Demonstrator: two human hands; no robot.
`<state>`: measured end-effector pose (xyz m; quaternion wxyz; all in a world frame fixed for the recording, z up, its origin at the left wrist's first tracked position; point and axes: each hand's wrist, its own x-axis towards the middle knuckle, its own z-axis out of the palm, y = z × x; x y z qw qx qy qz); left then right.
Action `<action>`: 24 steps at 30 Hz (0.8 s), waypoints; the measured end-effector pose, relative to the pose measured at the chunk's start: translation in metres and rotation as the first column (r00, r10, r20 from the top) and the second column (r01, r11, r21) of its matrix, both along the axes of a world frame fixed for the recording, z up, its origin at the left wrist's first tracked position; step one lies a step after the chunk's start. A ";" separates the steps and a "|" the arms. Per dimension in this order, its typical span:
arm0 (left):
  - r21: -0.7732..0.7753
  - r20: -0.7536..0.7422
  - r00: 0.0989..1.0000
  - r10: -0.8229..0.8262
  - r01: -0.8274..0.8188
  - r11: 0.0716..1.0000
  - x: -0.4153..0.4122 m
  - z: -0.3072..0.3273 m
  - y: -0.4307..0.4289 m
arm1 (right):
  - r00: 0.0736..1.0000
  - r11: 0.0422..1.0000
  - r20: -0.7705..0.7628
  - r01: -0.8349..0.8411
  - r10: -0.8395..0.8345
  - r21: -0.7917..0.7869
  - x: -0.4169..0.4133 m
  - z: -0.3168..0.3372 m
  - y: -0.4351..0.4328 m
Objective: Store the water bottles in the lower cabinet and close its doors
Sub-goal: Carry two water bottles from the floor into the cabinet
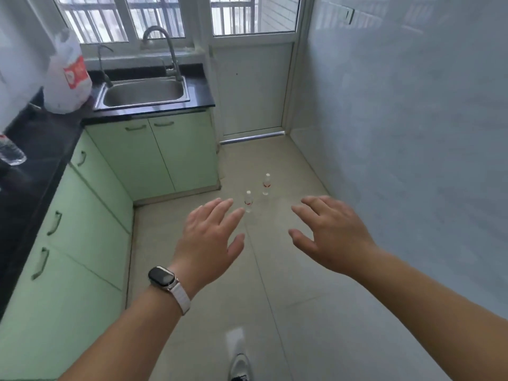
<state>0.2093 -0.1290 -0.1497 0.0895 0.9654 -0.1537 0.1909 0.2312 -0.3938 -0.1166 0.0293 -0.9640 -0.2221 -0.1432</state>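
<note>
Two small clear water bottles with white caps and red labels stand upright on the beige floor tiles: the nearer bottle and the farther bottle. My left hand, with a watch on its wrist, hovers open just left of the nearer bottle and apart from it. To the right, my right hand is spread open above the floor and holds nothing. The lower cabinet under the sink has two pale green doors, both closed. More closed green doors run along the left.
A black countertop holds a steel sink with a tall tap, a large water jug and a clear bottle at the far left. A white door closes off the back. My shoe shows at the bottom.
</note>
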 end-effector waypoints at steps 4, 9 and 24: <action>0.023 -0.002 0.999 -0.050 0.050 0.998 0.059 -0.001 0.013 | 0.999 0.999 -0.006 0.051 -0.051 -0.007 0.038 -0.005 0.018; -0.002 -0.028 0.992 -0.120 0.120 0.993 0.106 -0.007 0.013 | 0.995 0.995 -0.015 0.096 -0.096 -0.014 0.080 -0.009 0.019; 0.027 -0.122 0.992 -0.020 0.023 0.999 0.272 -0.025 -0.054 | 1.000 0.997 -0.024 -0.001 0.003 0.080 0.275 -0.041 -0.045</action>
